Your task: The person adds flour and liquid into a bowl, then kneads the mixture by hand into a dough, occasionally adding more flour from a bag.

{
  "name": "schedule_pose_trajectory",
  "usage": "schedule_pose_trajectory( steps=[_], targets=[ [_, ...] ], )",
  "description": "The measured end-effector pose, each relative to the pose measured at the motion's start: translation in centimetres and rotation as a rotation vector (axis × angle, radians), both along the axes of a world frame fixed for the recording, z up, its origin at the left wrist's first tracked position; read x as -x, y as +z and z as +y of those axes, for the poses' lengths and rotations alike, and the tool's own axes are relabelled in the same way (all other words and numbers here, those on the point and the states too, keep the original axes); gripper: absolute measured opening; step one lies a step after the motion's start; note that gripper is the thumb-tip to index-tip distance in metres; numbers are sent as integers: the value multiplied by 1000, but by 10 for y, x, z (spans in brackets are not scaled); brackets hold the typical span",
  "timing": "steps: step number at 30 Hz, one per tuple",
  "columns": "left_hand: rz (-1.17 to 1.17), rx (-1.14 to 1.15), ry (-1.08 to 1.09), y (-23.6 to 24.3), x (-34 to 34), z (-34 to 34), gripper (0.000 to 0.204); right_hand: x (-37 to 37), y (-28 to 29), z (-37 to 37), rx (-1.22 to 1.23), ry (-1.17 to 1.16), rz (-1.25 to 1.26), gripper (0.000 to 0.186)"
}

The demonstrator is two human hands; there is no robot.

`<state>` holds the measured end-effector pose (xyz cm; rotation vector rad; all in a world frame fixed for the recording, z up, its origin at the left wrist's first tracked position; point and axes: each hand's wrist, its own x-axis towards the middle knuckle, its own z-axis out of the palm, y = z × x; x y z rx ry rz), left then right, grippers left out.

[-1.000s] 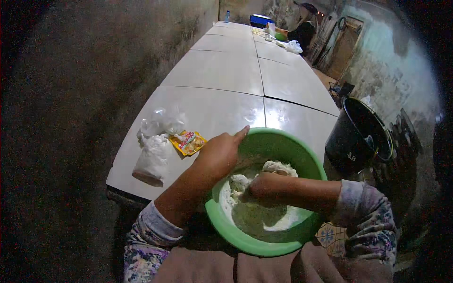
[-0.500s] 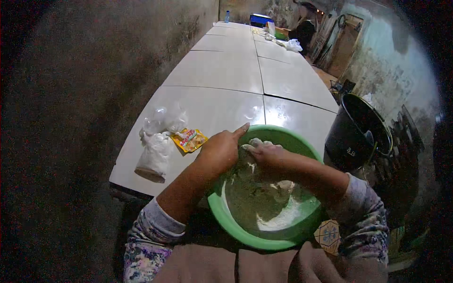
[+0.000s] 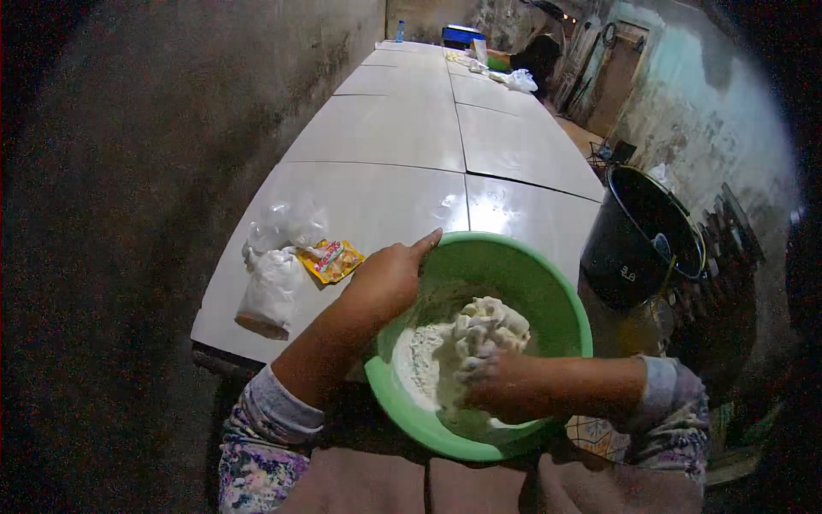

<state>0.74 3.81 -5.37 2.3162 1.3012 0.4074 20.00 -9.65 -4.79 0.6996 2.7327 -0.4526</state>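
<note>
Long white tiled tabletop [image 3: 402, 128] runs away between dim rough walls, and at its near end sits a round green plastic bowl [image 3: 548, 287] with a white flour bag [image 3: 270, 287] and a yellow sachet [image 3: 332, 259] just to its left. Left hand [image 3: 387, 278] clamps the bowl's left rim, thumb inside; right hand [image 3: 497, 385], reaching in from the right, is closed on the pale lumpy dough [image 3: 479, 330] lying mid-bowl just beyond its fingers.

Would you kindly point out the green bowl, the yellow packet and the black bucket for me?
green bowl [image 3: 548, 283]: head view, on the bare inner wall at its far right side.
yellow packet [image 3: 332, 260]: head view, on the middle of its printed face.
black bucket [image 3: 621, 261]: head view, on its outer side wall.
</note>
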Motion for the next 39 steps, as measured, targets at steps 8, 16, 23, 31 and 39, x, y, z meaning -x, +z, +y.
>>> schedule_pose_trajectory(
  steps=[8,16,23,31,39],
  targets=[
    [126,21,53,10,1,-9,70,-63,52,11,-67,-450,-171,69],
    [95,47,91,17,-1,-9,64,-37,6,62,-312,-407,108,55],
    [139,-16,135,6,-3,-7,59,-56,12,88,234,-755,409,60],
    [174,-56,97,7,-6,-9,61,-57,24,39,917,-872,397,68],
    [144,-7,99,6,-5,-9,60,-55,35,29,80,-350,74,56]
  ],
)
